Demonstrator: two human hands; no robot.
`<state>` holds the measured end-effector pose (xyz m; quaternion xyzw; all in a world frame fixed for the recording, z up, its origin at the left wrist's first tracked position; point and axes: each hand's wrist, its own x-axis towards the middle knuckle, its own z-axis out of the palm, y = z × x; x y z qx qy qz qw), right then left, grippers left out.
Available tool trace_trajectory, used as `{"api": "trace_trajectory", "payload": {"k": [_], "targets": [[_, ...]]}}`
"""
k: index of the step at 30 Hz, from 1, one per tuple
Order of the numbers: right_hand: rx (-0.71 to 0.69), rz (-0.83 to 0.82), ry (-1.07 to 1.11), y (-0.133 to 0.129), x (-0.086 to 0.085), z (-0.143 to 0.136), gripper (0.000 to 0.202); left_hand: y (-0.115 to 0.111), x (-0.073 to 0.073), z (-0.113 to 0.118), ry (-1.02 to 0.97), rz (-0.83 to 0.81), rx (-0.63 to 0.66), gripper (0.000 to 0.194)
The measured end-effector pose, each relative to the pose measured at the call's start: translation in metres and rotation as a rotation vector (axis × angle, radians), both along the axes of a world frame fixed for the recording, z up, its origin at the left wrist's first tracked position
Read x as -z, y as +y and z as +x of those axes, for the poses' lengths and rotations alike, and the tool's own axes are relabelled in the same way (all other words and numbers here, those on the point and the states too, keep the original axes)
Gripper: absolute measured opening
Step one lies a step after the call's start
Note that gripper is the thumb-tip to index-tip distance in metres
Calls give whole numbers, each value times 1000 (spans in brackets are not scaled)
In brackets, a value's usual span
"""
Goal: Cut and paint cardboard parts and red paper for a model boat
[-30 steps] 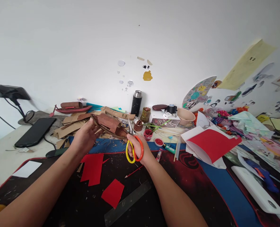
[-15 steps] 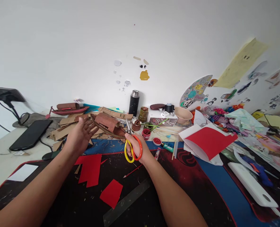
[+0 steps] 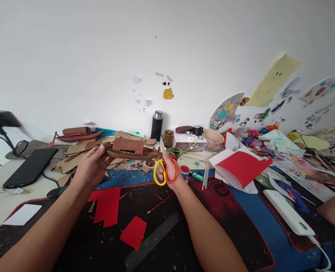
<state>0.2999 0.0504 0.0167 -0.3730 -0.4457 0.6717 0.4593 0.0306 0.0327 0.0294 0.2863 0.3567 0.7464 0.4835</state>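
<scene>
A brown model boat with a curved cabin is held up level above the cardboard scraps. My left hand pinches its left end between thumb and fingers. At the boat's right end, my right hand is closed around scissors with one yellow and one red-orange handle loop; their blades point up. The fingertips of my right hand are close to the boat's tip, and whether they grip it is hard to tell. Below lie a ridged red sheet and a small red piece on the black mat.
A second red boat sits at the back left, beyond a phone. A black flask stands by the wall. A clear ruler and a pencil lie in front. Another person's arm shows at right.
My left hand has closed on the boat's left end, where it was open before. The boat has turned more level and side-on. My right hand with the scissors has shifted slightly up and right.
</scene>
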Motion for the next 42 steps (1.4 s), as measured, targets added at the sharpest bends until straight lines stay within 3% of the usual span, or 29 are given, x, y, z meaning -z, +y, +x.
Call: {"api": "trace_trajectory", "payload": {"k": [8, 14, 21, 27, 29, 34, 36, 39, 42], "targets": [[13, -30, 84, 1, 7, -5, 69, -12, -12, 19, 78, 98, -210, 31], [-23, -85, 72, 0, 8, -9, 67, -28, -8, 42, 418, 69, -292, 33], [-58, -141, 88, -2, 1, -8, 73, -46, 4, 58, 673, 314, -263, 46], [-67, -165, 176, -3, 3, -11, 65, -51, 21, 55, 940, 275, -157, 59], [-93, -178, 188, -3, 4, -12, 65, -51, 26, 53, 1035, 373, -162, 56], [-103, -192, 186, -2, 6, -11, 67, -50, 29, 48, 1441, 873, -345, 46], [-94, -187, 187, -2, 5, -11, 67, -50, 26, 48, 1516, 945, -405, 46], [-92, -176, 170, -3, 4, -11, 69, -48, 22, 50, 1485, 901, -418, 45], [-98, -175, 129, -4, 3, -10, 71, -45, 19, 50, 1346, 695, -444, 42]]}}
